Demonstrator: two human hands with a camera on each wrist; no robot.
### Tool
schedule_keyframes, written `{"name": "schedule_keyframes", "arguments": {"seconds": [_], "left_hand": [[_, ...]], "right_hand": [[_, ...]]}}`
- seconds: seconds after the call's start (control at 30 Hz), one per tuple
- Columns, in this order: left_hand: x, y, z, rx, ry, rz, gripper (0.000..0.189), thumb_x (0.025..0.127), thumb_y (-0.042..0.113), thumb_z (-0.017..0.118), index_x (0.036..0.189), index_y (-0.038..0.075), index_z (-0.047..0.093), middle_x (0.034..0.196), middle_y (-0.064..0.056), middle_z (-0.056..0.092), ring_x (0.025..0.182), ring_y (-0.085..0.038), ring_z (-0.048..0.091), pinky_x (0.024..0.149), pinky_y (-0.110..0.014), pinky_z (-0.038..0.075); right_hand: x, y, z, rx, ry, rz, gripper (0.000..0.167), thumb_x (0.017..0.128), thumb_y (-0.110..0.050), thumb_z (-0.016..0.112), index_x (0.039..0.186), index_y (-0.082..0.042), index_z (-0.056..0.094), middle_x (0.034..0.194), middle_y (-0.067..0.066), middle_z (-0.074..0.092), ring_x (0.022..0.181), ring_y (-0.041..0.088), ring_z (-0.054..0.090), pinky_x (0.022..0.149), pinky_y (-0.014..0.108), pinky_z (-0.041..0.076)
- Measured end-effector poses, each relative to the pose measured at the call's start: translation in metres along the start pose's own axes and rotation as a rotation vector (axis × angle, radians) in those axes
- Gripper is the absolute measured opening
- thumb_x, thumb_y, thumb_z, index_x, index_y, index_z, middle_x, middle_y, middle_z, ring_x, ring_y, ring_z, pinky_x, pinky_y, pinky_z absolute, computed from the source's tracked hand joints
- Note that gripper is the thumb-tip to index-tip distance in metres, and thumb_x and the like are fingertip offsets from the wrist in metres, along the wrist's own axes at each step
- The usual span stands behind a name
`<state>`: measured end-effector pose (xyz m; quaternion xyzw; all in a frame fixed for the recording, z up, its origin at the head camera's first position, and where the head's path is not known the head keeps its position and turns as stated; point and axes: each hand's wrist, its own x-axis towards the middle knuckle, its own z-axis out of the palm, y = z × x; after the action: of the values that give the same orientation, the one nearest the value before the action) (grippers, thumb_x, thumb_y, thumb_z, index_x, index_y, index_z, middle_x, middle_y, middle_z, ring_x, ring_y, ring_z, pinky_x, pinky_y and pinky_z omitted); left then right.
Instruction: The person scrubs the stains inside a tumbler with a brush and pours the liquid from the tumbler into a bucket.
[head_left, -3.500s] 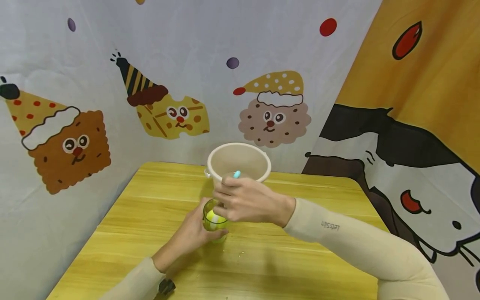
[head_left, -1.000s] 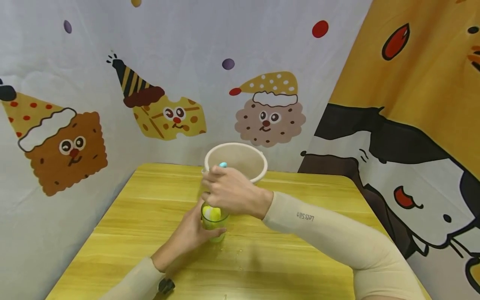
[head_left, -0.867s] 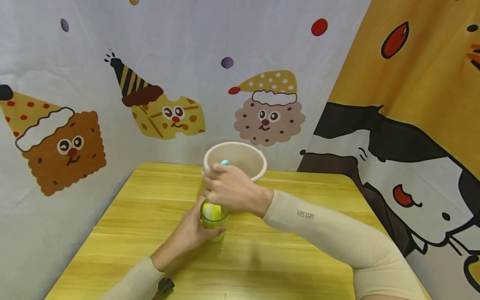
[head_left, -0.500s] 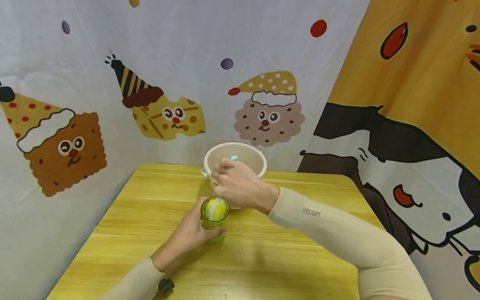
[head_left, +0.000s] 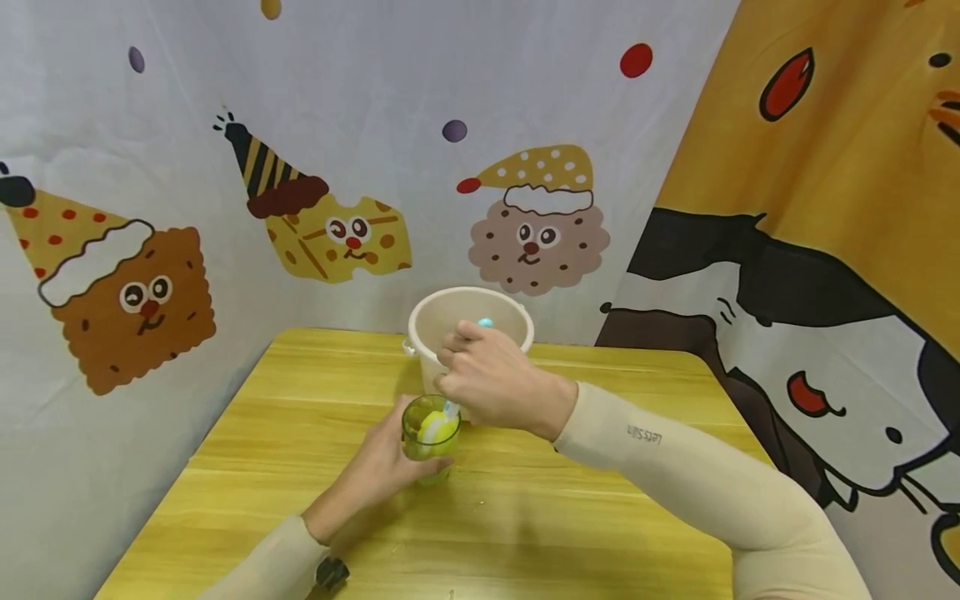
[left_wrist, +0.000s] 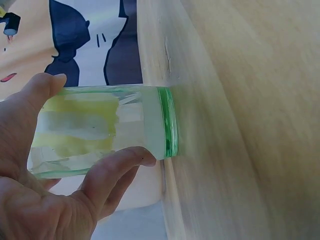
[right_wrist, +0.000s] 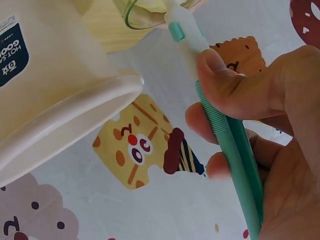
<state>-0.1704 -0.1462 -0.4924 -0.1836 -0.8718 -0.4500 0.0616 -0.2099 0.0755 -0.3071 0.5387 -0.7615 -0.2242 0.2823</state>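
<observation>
My left hand [head_left: 375, 462] grips a clear green-tinted glass [head_left: 429, 452] around its side, thumb toward me. In the left wrist view the glass [left_wrist: 152, 120] stands with its base at the wooden tabletop. The yellow-and-white sponge head [head_left: 438, 427] of a bottle brush is inside it, seen through the wall as a yellow block [left_wrist: 75, 125]. My right hand [head_left: 498, 379] holds the brush by its teal handle [right_wrist: 232, 155], thumb along the shaft and fingers curled round. The handle's light-blue end [head_left: 486, 322] sticks out above the fist, leaning right.
A cream bucket [head_left: 429, 360] stands just behind the glass, partly hidden by my right hand. Small water drops [head_left: 482, 502] lie on the yellow wooden table [head_left: 600, 517]. A printed cartoon curtain [head_left: 360, 100] hangs behind and beside the table. A small dark object [head_left: 332, 572] sits by my left sleeve.
My right hand first went left, then came back right, tilting the brush handle to the right and turning the sponge within the glass. The left hand has kept its grip in place.
</observation>
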Motion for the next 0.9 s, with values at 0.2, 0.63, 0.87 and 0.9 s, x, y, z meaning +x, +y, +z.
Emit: {"name": "schedule_keyframes", "arguments": {"seconds": [0.2, 0.63, 0.87, 0.9], "left_hand": [[0.001, 0.000, 0.000, -0.007, -0.004, -0.010, 0.090, 0.088, 0.038, 0.106, 0.159, 0.022, 0.052, 0.143, 0.000, 0.077, 0.129, -0.021, 0.076, 0.109, -0.047, 0.066], [0.000, 0.007, 0.002, 0.000, -0.014, -0.082, 0.087, 0.088, 0.037, 0.105, 0.156, 0.023, 0.052, 0.140, -0.002, 0.076, 0.123, -0.017, 0.074, 0.103, -0.039, 0.065], [0.000, 0.006, 0.001, -0.020, -0.020, -0.074, 0.088, 0.090, 0.036, 0.105, 0.158, 0.023, 0.050, 0.147, -0.003, 0.074, 0.134, -0.024, 0.073, 0.112, -0.050, 0.064], [0.000, 0.005, 0.001, -0.016, -0.018, -0.079, 0.088, 0.090, 0.037, 0.105, 0.158, 0.023, 0.051, 0.148, -0.004, 0.074, 0.135, -0.025, 0.073, 0.112, -0.051, 0.064]], "right_hand": [[-0.008, -0.003, -0.004, 0.021, 0.017, 0.028, 0.014, 0.081, -0.029, 0.094, 0.087, -0.030, 0.081, 0.087, -0.009, 0.075, 0.095, 0.017, 0.070, 0.096, 0.036, 0.046], [-0.037, 0.004, 0.010, 0.095, 0.243, 0.169, 0.020, 0.082, -0.034, 0.099, 0.085, -0.029, 0.080, 0.079, -0.007, 0.062, 0.082, 0.019, 0.057, 0.092, 0.038, 0.046], [-0.053, 0.008, 0.021, 0.194, 0.273, 0.262, 0.014, 0.088, -0.028, 0.101, 0.092, -0.028, 0.088, 0.083, -0.008, 0.068, 0.080, 0.019, 0.056, 0.087, 0.039, 0.043], [-0.057, 0.008, 0.023, 0.217, 0.263, 0.283, 0.014, 0.088, -0.027, 0.101, 0.094, -0.028, 0.088, 0.083, -0.007, 0.068, 0.081, 0.018, 0.057, 0.086, 0.039, 0.042]]}}
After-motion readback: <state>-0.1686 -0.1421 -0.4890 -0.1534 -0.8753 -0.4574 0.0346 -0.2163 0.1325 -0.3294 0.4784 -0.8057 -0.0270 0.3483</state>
